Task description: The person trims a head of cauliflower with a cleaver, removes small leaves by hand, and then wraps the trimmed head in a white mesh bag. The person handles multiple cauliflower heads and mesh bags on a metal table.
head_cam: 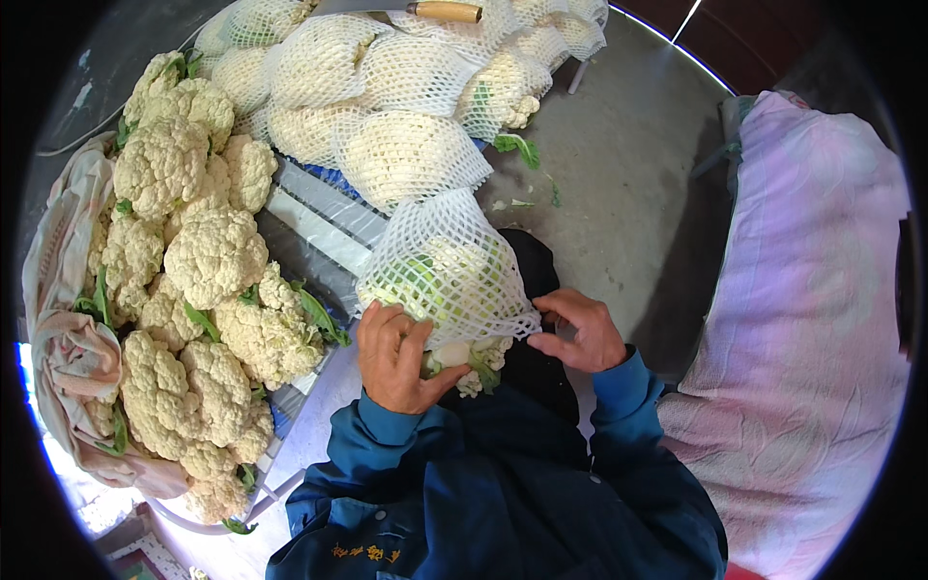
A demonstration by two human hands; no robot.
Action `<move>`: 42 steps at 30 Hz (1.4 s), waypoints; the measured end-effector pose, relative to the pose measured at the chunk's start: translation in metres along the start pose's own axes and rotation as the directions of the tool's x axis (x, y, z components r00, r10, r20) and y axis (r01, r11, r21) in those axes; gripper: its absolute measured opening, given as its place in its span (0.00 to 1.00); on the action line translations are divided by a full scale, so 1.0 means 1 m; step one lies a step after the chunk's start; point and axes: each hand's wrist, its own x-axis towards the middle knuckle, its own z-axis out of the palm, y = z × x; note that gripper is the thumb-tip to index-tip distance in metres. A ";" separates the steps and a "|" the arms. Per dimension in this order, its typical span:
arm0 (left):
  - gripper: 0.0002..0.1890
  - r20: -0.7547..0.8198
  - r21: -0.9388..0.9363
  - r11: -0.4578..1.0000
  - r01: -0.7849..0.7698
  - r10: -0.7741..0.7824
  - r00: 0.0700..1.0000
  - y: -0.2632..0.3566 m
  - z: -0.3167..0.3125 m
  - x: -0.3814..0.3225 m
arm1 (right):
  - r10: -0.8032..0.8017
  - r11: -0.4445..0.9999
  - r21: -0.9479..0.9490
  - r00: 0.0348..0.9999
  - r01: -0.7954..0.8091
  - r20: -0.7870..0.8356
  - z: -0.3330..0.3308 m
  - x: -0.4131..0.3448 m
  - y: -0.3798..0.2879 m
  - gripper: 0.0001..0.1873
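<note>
A cauliflower head (486,360) with its cut stem towards me lies in my lap, most of it inside a white foam net sleeve (449,268). My left hand (397,355) grips the left side of the cauliflower, fingertips on the net and thumb by the stem. The rim of the net is pinched between the thumb and fingers of my right hand (576,330), which draws it out to the right. Bare cauliflower heads (215,259) with a few green leaves are heaped at the left. Beyond my hands lie several netted cauliflowers (407,156).
A knife with a wooden handle (446,11) lies on the netted pile. The slatted surface (319,228) shows between the piles. A crumpled cloth (72,362) borders the heap. Leaf scraps (518,148) lie on the floor. A pink and lilac blanket (805,304) covers something at the right.
</note>
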 end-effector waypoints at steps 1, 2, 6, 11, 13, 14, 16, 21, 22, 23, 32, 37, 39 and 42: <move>0.37 0.002 -0.007 1.000 0.000 0.000 1.000 0.000 -0.001 0.000 | -0.030 0.999 0.043 0.999 0.030 -0.016 -0.002 0.004 0.004 0.25; 0.36 0.005 -0.013 1.000 0.000 0.000 1.000 0.000 -0.002 0.000 | -0.059 0.995 0.085 0.998 0.061 -0.033 -0.002 0.007 0.007 0.24; 0.32 0.028 -0.044 0.999 0.003 -0.002 1.000 0.000 -0.012 0.001 | -0.040 0.962 0.261 0.987 0.080 -0.154 0.005 0.025 0.017 0.19; 0.28 -0.118 -0.073 0.997 0.017 -0.026 0.993 -0.018 -0.005 -0.012 | -0.060 0.992 0.088 0.943 0.093 -0.328 0.023 0.045 0.015 0.17; 0.27 -0.103 -0.074 0.997 0.018 -0.025 0.994 -0.020 -0.009 -0.009 | -0.121 0.989 0.035 0.930 0.142 -0.348 0.026 0.051 0.013 0.17; 0.27 -0.095 -0.075 0.997 0.017 -0.024 0.995 -0.020 -0.011 -0.008 | -0.107 0.990 0.053 0.934 0.133 -0.341 0.027 0.054 0.012 0.17; 0.26 -0.068 -0.068 0.997 -0.024 0.020 0.997 -0.018 -0.013 -0.004 | -0.080 0.990 0.087 0.941 0.114 -0.329 0.029 0.057 0.009 0.16; 0.25 -0.042 -0.088 0.996 -0.027 0.024 0.999 -0.021 -0.011 -0.008 | -0.026 0.992 0.111 0.946 0.065 -0.322 0.036 0.058 0.009 0.16; 0.25 -0.055 -0.087 0.996 0.000 -0.005 0.998 -0.022 -0.011 -0.009 | -0.012 0.993 0.110 0.947 0.050 -0.322 0.036 0.058 0.009 0.16; 0.25 -0.068 -0.086 0.996 0.027 -0.033 0.997 -0.024 -0.011 -0.010 | -0.024 0.994 0.095 0.943 0.059 -0.333 0.036 0.058 0.009 0.16; 0.29 -0.109 -0.479 0.774 0.415 -0.521 0.846 -0.048 0.000 -0.035 | -0.102 0.995 -0.018 0.918 0.103 -0.383 0.033 0.070 0.002 0.17; 0.36 -0.010 -0.540 0.743 0.395 -0.475 0.880 -0.056 0.000 -0.054 | -0.194 0.980 -0.119 0.914 0.161 -0.356 0.033 0.074 -0.005 0.17; 0.40 -0.012 -0.599 0.726 0.338 -0.430 0.903 -0.055 0.000 -0.055 | -0.228 0.972 -0.129 0.912 0.195 -0.342 0.035 0.071 -0.008 0.19; 0.45 -0.007 -0.578 0.763 0.291 -0.361 0.932 -0.062 0.004 -0.066 | -0.344 0.928 -0.240 0.906 0.287 -0.246 0.036 0.061 -0.016 0.24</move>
